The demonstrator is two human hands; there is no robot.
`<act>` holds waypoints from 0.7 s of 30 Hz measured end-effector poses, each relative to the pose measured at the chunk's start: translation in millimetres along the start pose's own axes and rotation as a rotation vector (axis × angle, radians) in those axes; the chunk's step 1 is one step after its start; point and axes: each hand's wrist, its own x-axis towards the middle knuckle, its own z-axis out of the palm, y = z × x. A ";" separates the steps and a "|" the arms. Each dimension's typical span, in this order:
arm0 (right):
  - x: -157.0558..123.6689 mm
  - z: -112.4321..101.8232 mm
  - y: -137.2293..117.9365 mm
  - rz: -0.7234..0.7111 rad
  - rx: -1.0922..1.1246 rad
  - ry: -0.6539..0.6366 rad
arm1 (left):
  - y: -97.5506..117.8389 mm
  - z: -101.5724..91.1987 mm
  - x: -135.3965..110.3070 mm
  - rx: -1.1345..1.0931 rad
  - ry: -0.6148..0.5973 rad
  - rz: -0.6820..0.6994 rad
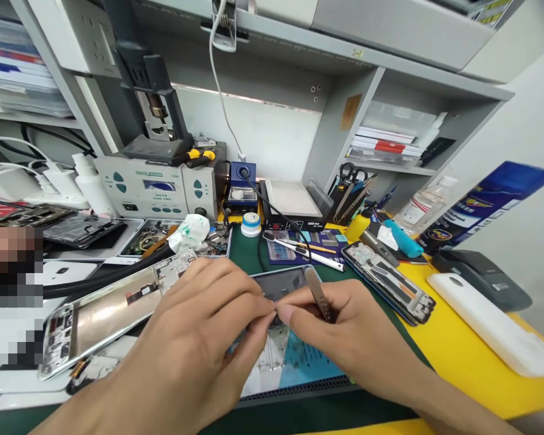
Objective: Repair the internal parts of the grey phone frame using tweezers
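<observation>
My left hand (pixel 199 329) and my right hand (pixel 349 320) meet fingertip to fingertip in the middle of the bench. The left thumb and index finger are pinched together on something too small to make out. Tucked in my right hand is a pair of metal tweezers (pixel 318 293), its upper end pointing up, while the right thumb and index finger pinch close to the left fingertips. Just beneath both hands lies an opened phone (pixel 290 280), partly covered by the fingers. A blue and white work surface (pixel 306 359) shows below it.
Left of my hands lies a bare phone frame (pixel 113 308); another opened phone (pixel 390 284) is on the right. Behind stand a soldering station (pixel 156 187), a flux tub (pixel 251 223) and a heating plate (pixel 294 199). A white power bank-like block (pixel 494 326) sits far right.
</observation>
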 end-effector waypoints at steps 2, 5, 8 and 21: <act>-0.9 -1.4 -0.6 0.007 -0.042 -0.029 | -1.6 -0.5 -0.7 -0.051 -0.045 -0.039; -3.1 -4.9 -2.0 -0.005 -0.159 -0.037 | -2.1 -2.4 -0.3 -0.112 -0.112 -0.086; -5.2 -8.7 -3.5 -0.031 -0.282 -0.040 | -0.4 -3.9 0.5 -0.163 -0.210 -0.141; -5.5 -25.2 -3.3 -0.099 -0.315 -0.190 | 3.6 -15.4 -1.9 -0.102 -0.408 -0.177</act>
